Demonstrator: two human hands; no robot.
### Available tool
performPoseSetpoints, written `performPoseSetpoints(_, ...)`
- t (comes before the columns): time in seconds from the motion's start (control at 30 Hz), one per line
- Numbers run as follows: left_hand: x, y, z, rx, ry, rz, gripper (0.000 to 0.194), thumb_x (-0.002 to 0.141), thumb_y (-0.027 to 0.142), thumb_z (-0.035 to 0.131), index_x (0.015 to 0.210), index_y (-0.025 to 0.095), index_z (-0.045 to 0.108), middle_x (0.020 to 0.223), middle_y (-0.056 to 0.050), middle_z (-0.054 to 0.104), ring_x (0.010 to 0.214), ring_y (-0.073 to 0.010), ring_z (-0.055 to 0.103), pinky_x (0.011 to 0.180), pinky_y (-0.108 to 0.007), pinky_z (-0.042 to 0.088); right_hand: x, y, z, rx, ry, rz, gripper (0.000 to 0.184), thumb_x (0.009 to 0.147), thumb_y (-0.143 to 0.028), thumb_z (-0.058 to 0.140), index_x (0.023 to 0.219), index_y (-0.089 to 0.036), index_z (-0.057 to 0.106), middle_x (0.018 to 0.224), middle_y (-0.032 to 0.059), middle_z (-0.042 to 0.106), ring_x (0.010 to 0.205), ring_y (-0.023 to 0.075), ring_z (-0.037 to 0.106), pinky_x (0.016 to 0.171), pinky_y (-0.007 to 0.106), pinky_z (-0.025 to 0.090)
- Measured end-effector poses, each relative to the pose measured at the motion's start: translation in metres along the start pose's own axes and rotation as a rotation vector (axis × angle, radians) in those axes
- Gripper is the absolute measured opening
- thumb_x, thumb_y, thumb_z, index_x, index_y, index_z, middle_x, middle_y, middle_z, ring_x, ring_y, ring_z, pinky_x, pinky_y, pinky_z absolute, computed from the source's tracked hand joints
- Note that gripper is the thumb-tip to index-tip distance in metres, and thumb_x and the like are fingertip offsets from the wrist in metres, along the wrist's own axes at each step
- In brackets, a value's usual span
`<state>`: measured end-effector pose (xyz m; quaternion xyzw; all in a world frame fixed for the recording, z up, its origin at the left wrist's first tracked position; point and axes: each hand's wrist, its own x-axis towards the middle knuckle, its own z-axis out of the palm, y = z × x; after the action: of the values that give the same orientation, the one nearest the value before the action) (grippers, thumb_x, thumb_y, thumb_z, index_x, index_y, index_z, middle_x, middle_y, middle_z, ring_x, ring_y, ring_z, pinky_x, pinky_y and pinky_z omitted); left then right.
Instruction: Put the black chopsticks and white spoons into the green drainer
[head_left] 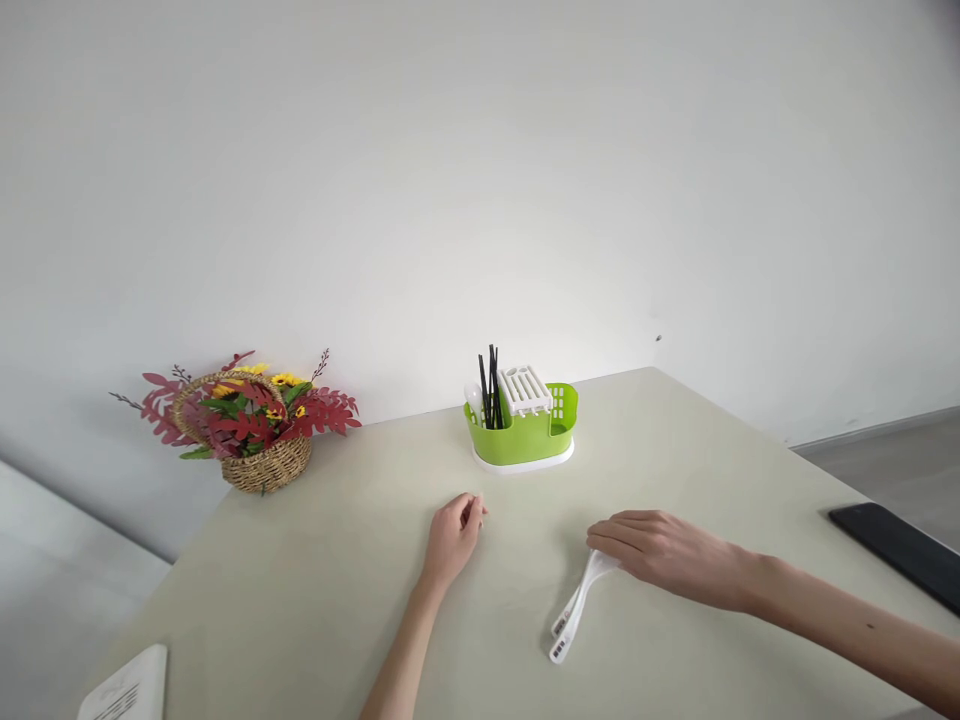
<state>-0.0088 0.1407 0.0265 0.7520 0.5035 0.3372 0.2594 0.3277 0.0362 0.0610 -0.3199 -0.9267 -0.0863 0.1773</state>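
Two white spoons (579,610) lie close together on the table, their dark-marked handle ends toward me. My right hand (651,548) is closed over their bowl ends, which its fingers hide. Left of the spoons, my left hand (454,536) rests on the table, fingers curled into a loose fist with nothing visible in it. Beyond both hands stands a green utensil caddy (517,442) on a white base. In its left part, several black chopsticks (490,390) stand upright beside another white spoon (473,396). A white slotted rack (526,390) sits in its middle.
A wicker basket (268,467) of red and yellow flowers stands at the table's back left. A black phone-like object (900,548) lies by the right edge, and a white printed object (131,688) at the front left. The wall (480,200) rises behind the table (315,600).
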Motion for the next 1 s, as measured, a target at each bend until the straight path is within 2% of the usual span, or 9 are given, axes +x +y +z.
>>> performPoseSetpoints(0.2, 0.0, -0.002, 0.001, 0.005, 0.003, 0.006, 0.049, 0.104, 0.057, 0.042, 0.077, 0.022, 0.065, 0.066, -0.001, 0.066, 0.059, -0.0167, 0.057, 0.062, -0.027, 0.041, 0.007, -0.008, -0.001, -0.028, -0.035, 0.009, 0.032, 0.109, -0.021, 0.041, 0.134, -0.018, 0.061, 0.112, 0.0107, 0.077, 0.09, 0.0215, 0.074, 0.081, 0.036, 0.059)
performPoseSetpoints(0.33, 0.0, -0.003, 0.001, 0.006, -0.002, 0.006, 0.049, 0.104, 0.056, 0.042, 0.078, 0.022, 0.065, 0.066, -0.001, 0.066, 0.059, -0.017, 0.058, 0.063, -0.027, 0.041, 0.017, -0.008, -0.007, -0.087, -0.044, 0.028, 0.034, 0.11, -0.02, 0.038, 0.139, -0.015, 0.056, 0.115, 0.012, 0.075, 0.088, 0.0225, 0.074, 0.078, 0.038, 0.059)
performPoseSetpoints(0.47, 0.001, -0.002, 0.0, 0.0, -0.009, 0.016, 0.048, 0.104, 0.056, 0.043, 0.077, 0.022, 0.064, 0.066, -0.001, 0.066, 0.058, -0.0164, 0.058, 0.062, -0.026, 0.041, 0.032, -0.003, -0.016, -0.092, 0.028, 0.107, 0.035, 0.112, -0.023, 0.037, 0.144, -0.016, 0.047, 0.122, 0.0141, 0.072, 0.09, 0.0234, 0.074, 0.072, 0.036, 0.059)
performPoseSetpoints(0.6, 0.001, -0.002, 0.0, -0.004, -0.008, 0.031, 0.047, 0.104, 0.054, 0.044, 0.078, 0.022, 0.065, 0.065, -0.001, 0.066, 0.057, -0.0161, 0.057, 0.06, -0.026, 0.04, 0.049, 0.005, -0.024, -0.093, 0.106, 0.219, 0.039, 0.113, -0.03, 0.037, 0.15, -0.018, 0.04, 0.118, 0.0137, 0.07, 0.089, 0.026, 0.074, 0.07, 0.039, 0.06)
performPoseSetpoints(0.77, 0.0, -0.002, 0.001, -0.004, -0.006, 0.044, 0.049, 0.105, 0.057, 0.042, 0.077, 0.022, 0.064, 0.065, -0.001, 0.065, 0.059, -0.0162, 0.059, 0.062, -0.027, 0.043, 0.071, 0.017, -0.04, -0.192, 0.161, 0.329, 0.037, 0.113, -0.033, 0.034, 0.146, -0.017, 0.044, 0.121, 0.0154, 0.068, 0.084, 0.0259, 0.072, 0.069, 0.039, 0.058)
performPoseSetpoints(0.9, 0.0, -0.002, 0.001, 0.005, -0.001, 0.048, 0.051, 0.104, 0.059, 0.042, 0.077, 0.023, 0.065, 0.065, -0.001, 0.066, 0.058, -0.0166, 0.059, 0.062, -0.027, 0.043, 0.092, 0.026, -0.058, -0.248, 0.128, 0.427, 0.039, 0.113, -0.038, 0.033, 0.143, -0.017, 0.046, 0.121, 0.0156, 0.068, 0.076, 0.0247, 0.071, 0.064, 0.037, 0.054)
performPoseSetpoints(1.0, 0.0, -0.002, 0.001, 0.012, -0.002, 0.052, 0.052, 0.104, 0.059, 0.041, 0.076, 0.023, 0.065, 0.067, -0.002, 0.067, 0.059, -0.0169, 0.06, 0.062, -0.027, 0.043, 0.109, 0.032, -0.069, -0.267, 0.071, 0.485, 0.036, 0.112, -0.036, 0.036, 0.14, -0.016, 0.048, 0.126, 0.0166, 0.065, 0.08, 0.0253, 0.072, 0.067, 0.036, 0.053)
